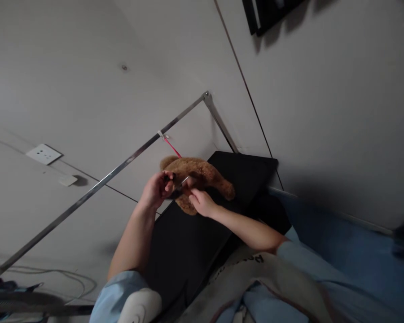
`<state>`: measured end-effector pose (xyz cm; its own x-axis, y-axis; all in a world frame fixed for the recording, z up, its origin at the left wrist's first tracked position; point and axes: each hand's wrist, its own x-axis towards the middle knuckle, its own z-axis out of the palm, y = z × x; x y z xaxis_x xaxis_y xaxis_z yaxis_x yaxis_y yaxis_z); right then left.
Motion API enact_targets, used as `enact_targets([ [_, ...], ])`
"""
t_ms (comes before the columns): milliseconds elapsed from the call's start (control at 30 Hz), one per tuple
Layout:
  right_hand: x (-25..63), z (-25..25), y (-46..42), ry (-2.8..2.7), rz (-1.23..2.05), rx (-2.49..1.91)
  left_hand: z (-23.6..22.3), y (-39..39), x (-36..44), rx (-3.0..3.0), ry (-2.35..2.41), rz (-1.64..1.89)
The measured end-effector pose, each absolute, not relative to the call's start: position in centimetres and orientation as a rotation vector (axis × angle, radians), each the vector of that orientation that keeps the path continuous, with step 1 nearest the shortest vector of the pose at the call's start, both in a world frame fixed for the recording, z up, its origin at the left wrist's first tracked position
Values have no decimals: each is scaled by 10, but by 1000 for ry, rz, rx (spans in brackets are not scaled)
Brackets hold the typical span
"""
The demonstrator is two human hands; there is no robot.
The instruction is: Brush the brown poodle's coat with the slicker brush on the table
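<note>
A brown, curly-furred animal that looks like a dog point(205, 169) is on the black table point(185, 242); I cannot tell whether it is live or stuffed. A pink-red strap point(173, 147) runs from it up to the metal bar. My left hand point(157, 190) is raised at its left side, fingers curled round something dark and blurred. Between my hands shows a thin shiny metal piece point(185, 180), its kind unclear. My right hand point(202, 202) is closed against the fur at the animal's near side, and what its fingers grip is hidden.
A metal frame bar point(111, 175) slants over the table to a corner post point(218, 121). The white wall carries a socket plate point(44, 154), with cables point(54, 272) at lower left. A dark object point(272, 13) hangs at top right. Blue floor point(343, 246) lies right of the table.
</note>
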<state>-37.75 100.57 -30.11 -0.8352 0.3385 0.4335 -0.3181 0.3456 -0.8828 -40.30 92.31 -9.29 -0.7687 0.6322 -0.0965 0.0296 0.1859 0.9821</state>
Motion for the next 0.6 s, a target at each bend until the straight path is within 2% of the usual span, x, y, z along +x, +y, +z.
enact_targets([
  [67,-380,-293,1009,-2118,1456,-38,-89,921,-405,620,1952,1635],
  [233,-376,-298,1009,-2427,1624,-66,-89,914,-410,597,1934,1654],
  [400,-379,-273,1023,-2300,1360,68,-87,907,-409,630,1958,1654],
  [533,-372,-277,1022,-2591,1299,-133,-86,902,-411,595,1972,1659],
  [600,-366,-275,1019,-2624,1285,-67,-88,899,-412,599,1978,1646],
])
